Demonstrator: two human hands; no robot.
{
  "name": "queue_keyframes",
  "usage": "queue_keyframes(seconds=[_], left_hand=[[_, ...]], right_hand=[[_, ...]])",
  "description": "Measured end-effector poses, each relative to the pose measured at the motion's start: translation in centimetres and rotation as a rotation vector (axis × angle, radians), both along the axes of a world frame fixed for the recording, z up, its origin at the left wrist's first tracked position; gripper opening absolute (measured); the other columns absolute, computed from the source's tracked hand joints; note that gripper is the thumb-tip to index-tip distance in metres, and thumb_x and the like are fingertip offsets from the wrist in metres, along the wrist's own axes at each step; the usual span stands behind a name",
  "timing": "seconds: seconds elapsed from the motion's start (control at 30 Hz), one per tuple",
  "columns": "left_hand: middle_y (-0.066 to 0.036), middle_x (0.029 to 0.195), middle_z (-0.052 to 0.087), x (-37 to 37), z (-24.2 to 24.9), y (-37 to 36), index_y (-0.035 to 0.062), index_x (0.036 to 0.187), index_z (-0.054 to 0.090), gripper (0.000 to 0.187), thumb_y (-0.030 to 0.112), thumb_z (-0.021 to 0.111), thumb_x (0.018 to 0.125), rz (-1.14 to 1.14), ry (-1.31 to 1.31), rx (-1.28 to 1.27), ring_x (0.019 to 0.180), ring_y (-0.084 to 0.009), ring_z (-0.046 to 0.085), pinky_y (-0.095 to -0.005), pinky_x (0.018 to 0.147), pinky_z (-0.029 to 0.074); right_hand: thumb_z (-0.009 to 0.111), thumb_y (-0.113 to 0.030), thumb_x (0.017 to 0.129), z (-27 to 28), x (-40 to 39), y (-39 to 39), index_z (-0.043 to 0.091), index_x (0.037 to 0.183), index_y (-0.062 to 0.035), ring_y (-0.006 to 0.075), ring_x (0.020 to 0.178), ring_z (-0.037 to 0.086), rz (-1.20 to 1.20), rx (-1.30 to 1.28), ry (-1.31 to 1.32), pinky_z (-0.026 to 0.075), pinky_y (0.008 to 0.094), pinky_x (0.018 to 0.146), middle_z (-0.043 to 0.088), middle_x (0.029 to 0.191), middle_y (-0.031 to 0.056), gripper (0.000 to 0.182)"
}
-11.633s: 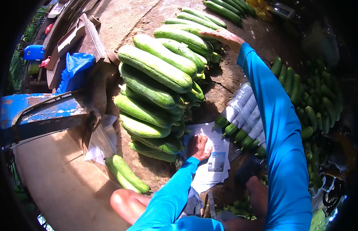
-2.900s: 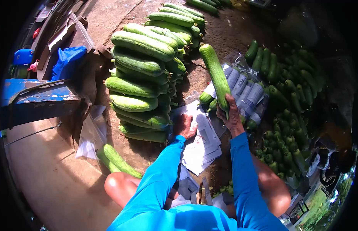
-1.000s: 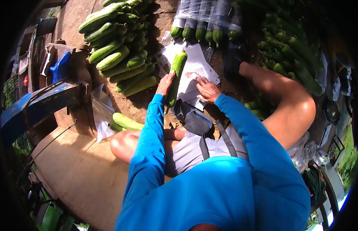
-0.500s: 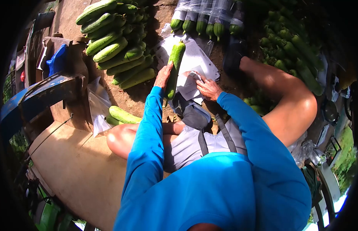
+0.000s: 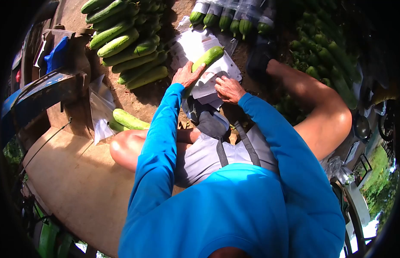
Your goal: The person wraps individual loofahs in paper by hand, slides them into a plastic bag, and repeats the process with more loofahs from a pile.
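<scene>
My left hand [image 5: 188,76] is wrapped round a long green cucumber [image 5: 210,56], which lies aslant over the papers with its far end up to the right. Under it spread printed paper sheets [image 5: 187,46], overlapping in a loose stack. My right hand [image 5: 229,89] is closed, its fingers curled at the right part of the sheets. Whatever its fingertips may pinch is too small and hidden to make out.
A pile of cucumbers [image 5: 122,45] lies at the upper left. Several wrapped cucumbers [image 5: 225,21] are lined up at the top. More cucumbers [image 5: 326,56] lie in shade at right. A clear plastic bag [image 5: 102,107] and loose cucumber [image 5: 130,119] lie by my left knee.
The cucumber has turned from nearly upright in view to slanting right, with my left hand now over it. My right hand has curled in and no longer shows the pale thing at its fingers.
</scene>
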State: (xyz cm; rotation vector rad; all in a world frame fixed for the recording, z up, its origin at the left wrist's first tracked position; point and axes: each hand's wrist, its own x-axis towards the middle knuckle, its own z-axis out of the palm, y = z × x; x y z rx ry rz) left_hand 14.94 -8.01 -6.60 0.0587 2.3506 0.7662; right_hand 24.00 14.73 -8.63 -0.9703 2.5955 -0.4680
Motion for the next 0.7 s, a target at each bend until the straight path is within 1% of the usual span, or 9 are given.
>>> queue_keyframes(seconds=[0.03,0.1,0.17,0.23,0.37,0.53,0.57,0.63,0.7], left_hand=[[-0.031,0.104,0.068,0.0,0.6,0.8,0.0019,0.109,0.060,0.078,0.075,0.048,0.087,-0.052,-0.007,-0.032,0.105,-0.0467,0.064,-0.0516,0.090,0.049],[-0.031,0.099,0.068,0.6,-0.2,1.7,0.0034,0.111,0.059,0.078,0.076,0.050,0.085,-0.133,0.018,-0.028,0.100,-0.0474,0.066,-0.0526,0.086,0.051],[-0.030,0.100,0.068,1.3,-0.9,2.3,0.0034,0.111,0.058,0.073,0.072,0.050,0.088,-0.214,-0.011,-0.026,0.099,-0.0470,0.065,-0.0523,0.085,0.049],[-0.027,0.100,0.070,2.2,-1.8,2.4,0.0077,0.122,0.058,0.069,0.068,0.053,0.088,-0.274,0.051,0.001,0.098,-0.0455,0.066,-0.0521,0.085,0.050],[-0.026,0.102,0.070,2.4,-2.1,2.7,0.0080,0.119,0.059,0.066,0.065,0.055,0.087,-0.339,0.035,0.003,0.097,-0.0444,0.066,-0.0513,0.085,0.050],[-0.022,0.101,0.069,2.5,-2.3,2.8,0.0073,0.111,0.060,0.055,0.056,0.058,0.086,-0.494,0.135,0.044,0.095,-0.0424,0.065,-0.0514,0.082,0.049],[-0.021,0.109,0.068,2.5,-2.1,3.0,0.0105,0.120,0.060,0.054,0.055,0.055,0.089,-0.555,0.088,-0.052,0.104,-0.0399,0.063,-0.0504,0.090,0.048],[-0.019,0.114,0.066,2.9,-2.9,2.3,0.0144,0.129,0.060,0.052,0.053,0.049,0.095,-0.445,0.081,-0.094,0.111,-0.0371,0.059,-0.0486,0.095,0.045],[-0.016,0.117,0.065,2.4,-5.7,-0.3,0.0166,0.131,0.062,0.050,0.051,0.043,0.100,-0.496,0.241,-0.056,0.114,-0.0347,0.057,-0.0463,0.098,0.044]], right_hand=[[0.076,-0.027,0.075,0.4,0.0,-0.1,0.059,0.096,-0.0109,0.0274,0.109,0.056,0.002,0.008,0.002,0.053,0.0404,0.078,0.054,0.111,0.0090,0.032],[0.076,-0.026,0.075,1.2,0.2,-0.3,0.060,0.095,-0.0112,0.0268,0.109,0.055,-0.012,0.028,0.006,0.052,0.0410,0.076,0.055,0.113,0.0093,0.030],[0.075,-0.024,0.074,1.9,0.1,-0.5,0.062,0.094,-0.0113,0.0260,0.109,0.055,-0.030,0.052,0.002,0.051,0.0416,0.075,0.055,0.116,0.0094,0.027],[0.073,-0.023,0.075,2.0,0.3,-0.4,0.062,0.091,-0.0112,0.0256,0.110,0.055,-0.061,-0.015,0.089,0.050,0.0420,0.075,0.056,0.118,0.0093,0.023],[0.071,-0.024,0.077,2.4,0.9,0.3,0.060,0.086,-0.0107,0.0255,0.109,0.055,-0.069,-0.073,0.096,0.047,0.0416,0.075,0.057,0.117,0.0096,0.020],[0.072,-0.030,0.076,1.0,0.3,0.2,0.061,0.105,-0.0130,0.0296,0.113,0.052,-0.083,-0.048,0.116,0.046,0.0436,0.079,0.053,0.116,0.0099,0.035],[0.071,-0.029,0.077,0.7,0.1,0.3,0.061,0.100,-0.0116,0.0296,0.113,0.051,-0.095,-0.098,0.121,0.046,0.0446,0.080,0.053,0.118,0.0102,0.030],[0.069,-0.028,0.078,0.9,-0.5,0.6,0.061,0.094,-0.0108,0.0301,0.111,0.052,-0.133,-0.139,0.094,0.045,0.0452,0.080,0.054,0.118,0.0102,0.024],[0.066,-0.026,0.080,0.3,-1.0,0.4,0.061,0.091,-0.0104,0.0299,0.106,0.054,-0.177,-0.166,0.079,0.045,0.0455,0.081,0.056,0.114,0.0096,0.019]])
